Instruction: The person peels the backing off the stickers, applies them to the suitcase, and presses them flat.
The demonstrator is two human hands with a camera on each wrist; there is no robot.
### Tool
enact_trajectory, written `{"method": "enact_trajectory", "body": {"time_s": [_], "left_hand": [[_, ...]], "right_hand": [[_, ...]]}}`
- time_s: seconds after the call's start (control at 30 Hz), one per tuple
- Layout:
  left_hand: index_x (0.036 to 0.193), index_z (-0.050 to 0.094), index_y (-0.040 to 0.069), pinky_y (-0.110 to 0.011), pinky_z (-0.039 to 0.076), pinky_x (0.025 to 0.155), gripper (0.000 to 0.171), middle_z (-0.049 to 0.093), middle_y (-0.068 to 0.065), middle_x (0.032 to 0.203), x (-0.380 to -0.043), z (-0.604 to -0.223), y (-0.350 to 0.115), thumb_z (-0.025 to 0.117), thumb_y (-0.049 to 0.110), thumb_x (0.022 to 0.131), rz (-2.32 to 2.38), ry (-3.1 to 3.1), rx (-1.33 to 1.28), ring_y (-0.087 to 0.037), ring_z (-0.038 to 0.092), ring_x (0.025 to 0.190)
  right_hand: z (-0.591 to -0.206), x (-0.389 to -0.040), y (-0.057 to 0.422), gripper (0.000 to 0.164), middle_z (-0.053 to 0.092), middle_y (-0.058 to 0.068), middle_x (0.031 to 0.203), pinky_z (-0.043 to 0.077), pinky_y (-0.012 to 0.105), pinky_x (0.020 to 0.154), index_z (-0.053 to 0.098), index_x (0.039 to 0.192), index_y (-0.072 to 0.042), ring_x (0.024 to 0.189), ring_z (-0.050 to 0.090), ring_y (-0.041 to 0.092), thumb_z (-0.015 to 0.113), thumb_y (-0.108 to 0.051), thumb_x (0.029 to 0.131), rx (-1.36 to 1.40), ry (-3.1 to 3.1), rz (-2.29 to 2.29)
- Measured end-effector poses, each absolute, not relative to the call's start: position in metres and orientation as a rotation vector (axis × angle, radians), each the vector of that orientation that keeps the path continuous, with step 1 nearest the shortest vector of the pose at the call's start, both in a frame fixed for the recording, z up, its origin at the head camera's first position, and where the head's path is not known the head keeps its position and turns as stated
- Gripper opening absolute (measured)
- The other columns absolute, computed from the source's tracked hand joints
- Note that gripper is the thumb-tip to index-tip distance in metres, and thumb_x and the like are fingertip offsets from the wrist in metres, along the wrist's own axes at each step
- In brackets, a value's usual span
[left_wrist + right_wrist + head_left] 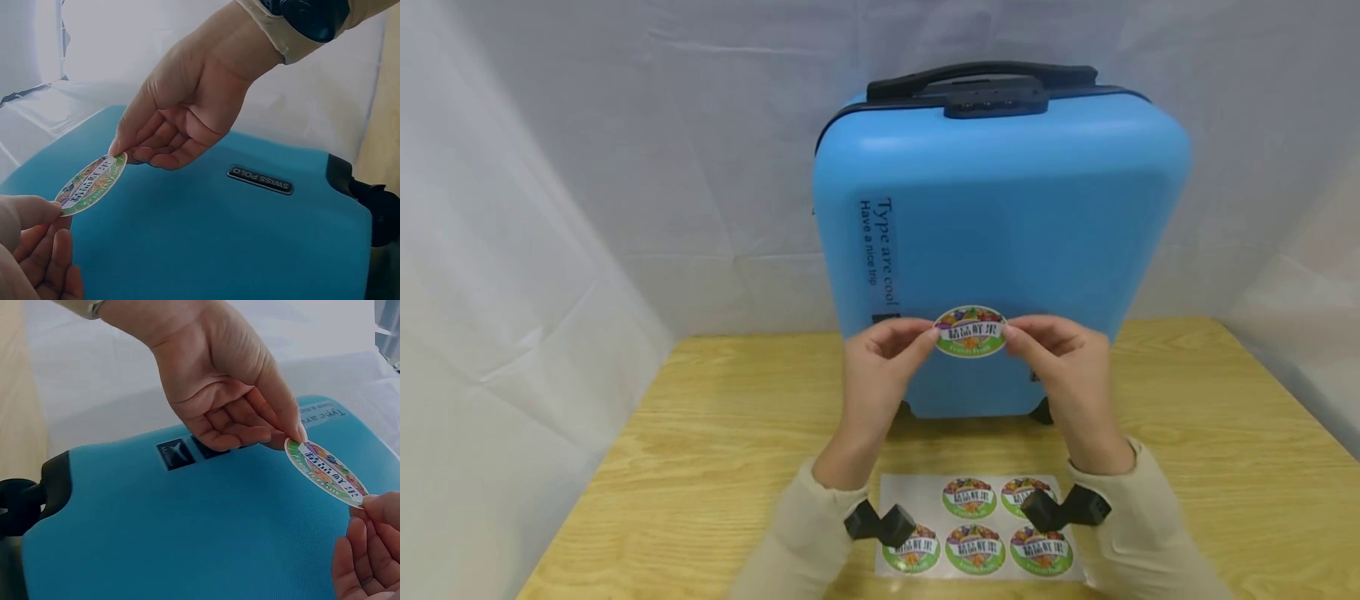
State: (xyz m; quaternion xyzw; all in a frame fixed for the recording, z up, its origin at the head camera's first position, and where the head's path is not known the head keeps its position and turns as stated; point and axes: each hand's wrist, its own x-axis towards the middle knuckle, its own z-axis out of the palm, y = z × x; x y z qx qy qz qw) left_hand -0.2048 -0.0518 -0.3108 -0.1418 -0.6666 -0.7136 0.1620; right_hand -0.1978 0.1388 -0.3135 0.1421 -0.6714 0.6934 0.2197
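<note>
An oval fruit sticker (970,332) with a green lower band and white lettering is held level in front of a blue suitcase (1000,242). My left hand (883,367) pinches its left end between thumb and fingers. At the opposite end, my right hand (1067,375) pinches the sticker the same way. The left wrist view shows the sticker (92,184) stretched between the left hand (37,244) and the right hand (187,94). In the right wrist view the sticker (325,472) appears tilted. Whether it touches the suitcase is unclear, though it looks apart.
A sheet of stickers (917,492) lies on the wooden table (737,450) below my wrists, with several matching stickers on it and a bare upper-left spot. The upright suitcase has a black handle (985,75) and wheels (1042,411). White cloth (737,167) hangs behind.
</note>
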Motion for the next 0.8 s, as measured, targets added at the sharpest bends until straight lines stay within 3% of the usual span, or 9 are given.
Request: {"method": "enact_trajectory", "body": {"time_s": [0.37,0.8], "left_hand": [[0.091,0.071,0.0,-0.026,0.054,0.069,0.017,0.071,-0.009,0.089,-0.204,-0.299,-0.046,0.073,0.014,0.083,-1.964,-1.808,-0.402,-0.016,0.064,0.077],[0.092,0.073,0.003,-0.027,0.054,0.068,0.02,0.072,-0.006,0.09,-0.207,-0.29,-0.037,0.073,0.022,0.084,-1.842,-1.786,-0.365,-0.015,0.064,0.078]], "right_hand": [[-0.3,-0.199,0.134,0.011,0.069,0.002,0.072,0.05,0.029,0.068,0.071,0.089,0.002,0.069,0.063,0.016,0.072,-0.006,0.082,0.341,-1.771,1.967],[-0.291,-0.201,0.129,0.015,0.068,0.003,0.072,0.049,0.029,0.069,0.071,0.09,0.005,0.07,0.062,0.019,0.073,-0.008,0.082,0.327,-1.67,1.933]]}}
